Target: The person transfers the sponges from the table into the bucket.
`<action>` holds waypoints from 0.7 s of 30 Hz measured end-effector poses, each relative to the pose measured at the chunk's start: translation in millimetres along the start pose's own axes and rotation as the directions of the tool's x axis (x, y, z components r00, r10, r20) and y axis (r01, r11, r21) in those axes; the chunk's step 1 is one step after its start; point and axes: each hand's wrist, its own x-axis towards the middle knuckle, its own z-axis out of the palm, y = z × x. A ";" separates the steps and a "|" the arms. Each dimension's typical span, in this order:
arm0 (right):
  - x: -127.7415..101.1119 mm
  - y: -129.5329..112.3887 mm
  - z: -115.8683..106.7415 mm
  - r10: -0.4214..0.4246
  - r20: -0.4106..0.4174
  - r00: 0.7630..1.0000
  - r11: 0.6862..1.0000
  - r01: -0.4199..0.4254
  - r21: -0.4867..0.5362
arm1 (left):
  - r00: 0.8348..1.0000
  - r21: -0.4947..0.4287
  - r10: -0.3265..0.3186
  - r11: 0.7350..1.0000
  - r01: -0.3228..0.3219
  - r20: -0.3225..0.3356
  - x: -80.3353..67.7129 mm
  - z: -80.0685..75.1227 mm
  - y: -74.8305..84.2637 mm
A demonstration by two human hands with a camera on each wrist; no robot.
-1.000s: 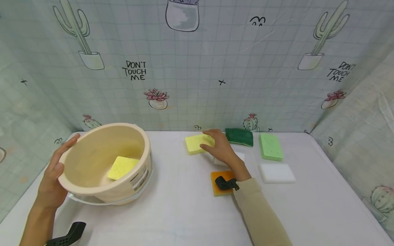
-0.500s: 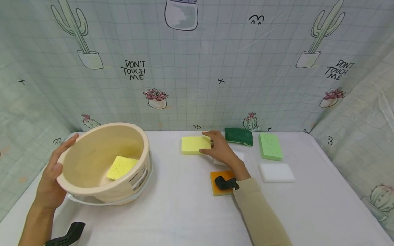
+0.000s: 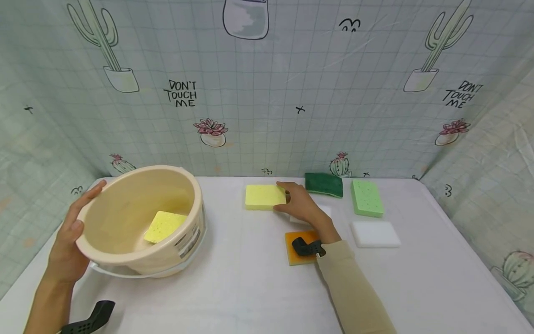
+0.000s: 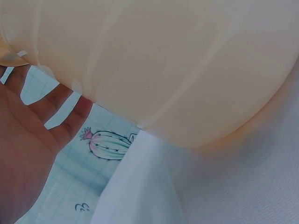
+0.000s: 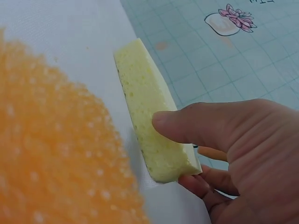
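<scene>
gripping the pale yellow sponge at its right end, the right hand has its thumb on the near edge and its fingers curled round the far side, so the sponge sticks out at 9 o'clock from the fingers, lying flat on the white table near the back wall. at 9 o'clock across the table the left hand lies with straight fingers against the outer wall of the cream basin, thumb at the rim; the basin is tipped toward the middle.

counted: one basin, and seven sponges. one yellow speckled sponge lies inside the basin; one dark green sponge, one light green sponge, one white sponge, one orange sponge and one white sponge half hidden under the right wrist lie on the table.
</scene>
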 end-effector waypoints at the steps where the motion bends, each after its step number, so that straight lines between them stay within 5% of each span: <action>1: -0.1 -0.2 -0.2 -0.006 0.003 1.000 1.000 0.006 -0.002 | 1.000 -0.002 0.002 1.000 -0.002 0.002 0.2 0.1 0.2; 21: -2.8 2.9 -6.0 -0.008 0.081 0.997 1.000 0.006 0.027 | 1.000 -0.026 -0.005 1.000 0.005 0.000 1.7 1.1 1.6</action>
